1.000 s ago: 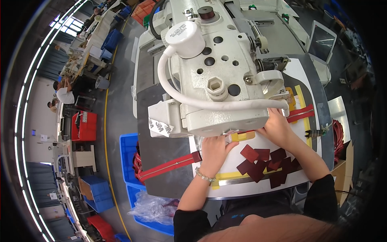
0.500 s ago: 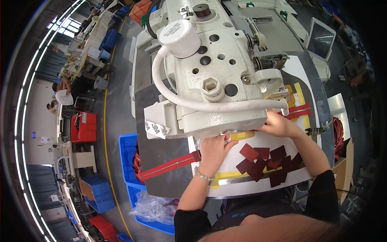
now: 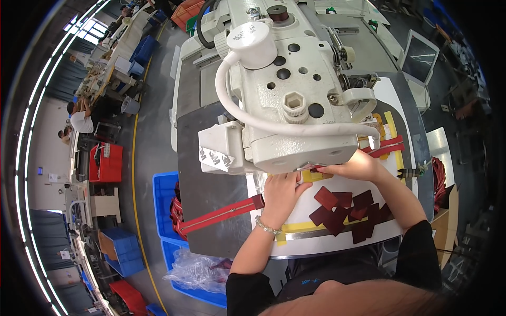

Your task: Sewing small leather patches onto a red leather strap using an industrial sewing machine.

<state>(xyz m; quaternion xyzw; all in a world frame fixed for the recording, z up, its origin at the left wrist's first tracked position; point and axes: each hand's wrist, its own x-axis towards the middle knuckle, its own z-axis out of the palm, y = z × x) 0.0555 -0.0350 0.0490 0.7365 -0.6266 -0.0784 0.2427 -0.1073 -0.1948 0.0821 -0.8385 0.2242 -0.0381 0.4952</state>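
Note:
My left hand [image 3: 280, 196] lies on the work surface under the front edge of a white sewing machine head [image 3: 300, 150]. Its fingers reach forward and its thumb stands apart; the fingertips are partly hidden. From the right, my right hand [image 3: 352, 167] reaches in below the machine head, closed, with a small dark red piece [image 3: 317, 169] at its thumb tip. Its other fingers are covered. Beside the hands is a yellow-taped template [image 3: 311, 176]. A red zipper strip [image 3: 219, 215] runs left from beside my left wrist; another red zipper strip [image 3: 387, 146] lies beyond my right hand.
Several dark red rectangular patches [image 3: 333, 221] are piled on the white sheet [image 3: 300, 210] before me. Blue bins [image 3: 163, 205] stand left of the table, one with clear plastic [image 3: 197, 271]. A screen [image 3: 420, 57] stands far right. People work at benches far left.
My right hand has moved left and slightly nearer, and the red piece at its thumb now shows. My left hand stays nearly in place. The view has shifted slightly.

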